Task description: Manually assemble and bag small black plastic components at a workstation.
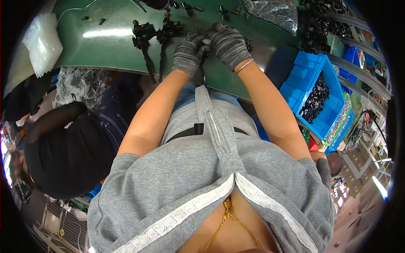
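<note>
My left hand [187, 55] and my right hand [230, 45], both in grey striped knit gloves, meet over the green worktable [101, 50]. Their fingers are closed around a black brake lever [203, 68], whose thin handle points down toward me between them. The gloves hide most of its body. Just left of my left hand lie two similar levers, one black lever [144, 38] and another black lever [167, 31], each with a brass-coloured fitting on top and its handle toward the near edge.
Small black and brass fittings [187, 8] lie along the far side. A clear plastic bag [272, 14] and dark parts [314, 36] sit at far right. A blue bin [295, 84] of black pieces stands right, foam wrap [43, 44] left. Another person [63, 147] sits close on my left.
</note>
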Motion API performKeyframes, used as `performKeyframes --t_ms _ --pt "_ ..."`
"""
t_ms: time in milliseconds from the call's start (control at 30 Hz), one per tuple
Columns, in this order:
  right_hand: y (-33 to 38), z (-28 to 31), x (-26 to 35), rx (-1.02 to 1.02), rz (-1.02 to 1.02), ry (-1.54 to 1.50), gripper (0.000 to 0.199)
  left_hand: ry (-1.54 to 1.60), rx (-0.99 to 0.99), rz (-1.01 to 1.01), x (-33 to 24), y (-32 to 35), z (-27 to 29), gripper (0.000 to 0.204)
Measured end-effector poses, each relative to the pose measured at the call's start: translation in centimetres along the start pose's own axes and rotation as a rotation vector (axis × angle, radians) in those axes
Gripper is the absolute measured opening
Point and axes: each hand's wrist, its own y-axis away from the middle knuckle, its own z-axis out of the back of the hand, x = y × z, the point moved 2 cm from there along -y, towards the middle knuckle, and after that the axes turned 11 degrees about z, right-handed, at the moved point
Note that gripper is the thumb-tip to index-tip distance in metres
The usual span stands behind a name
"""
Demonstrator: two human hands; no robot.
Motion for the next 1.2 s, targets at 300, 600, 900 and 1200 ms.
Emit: performKeyframes --t_ms 300,600,900,1200 --pt "1.0 2.6 1.2 0.14 0.087 0.182 0.033 -0.109 -0.013 0.048 2.3 0.4 -1.4 0.048" --pt "1.3 -0.5 1.4 -0.224 0.009 -0.009 0.017 0.194 0.085 -0.07 3.5 0.6 -1.7 0.036" --pt "-9.9 -15.5 4.2 0.695 -0.729 1.351 0.035 0.767 0.272 0.146 2.4 -0.9 -4.0 0.04" --pt "-10.0 -13.8 6.6 1.063 -0.544 1.503 0.04 1.427 0.313 0.642 9.2 -2.5 -5.6 0.041"
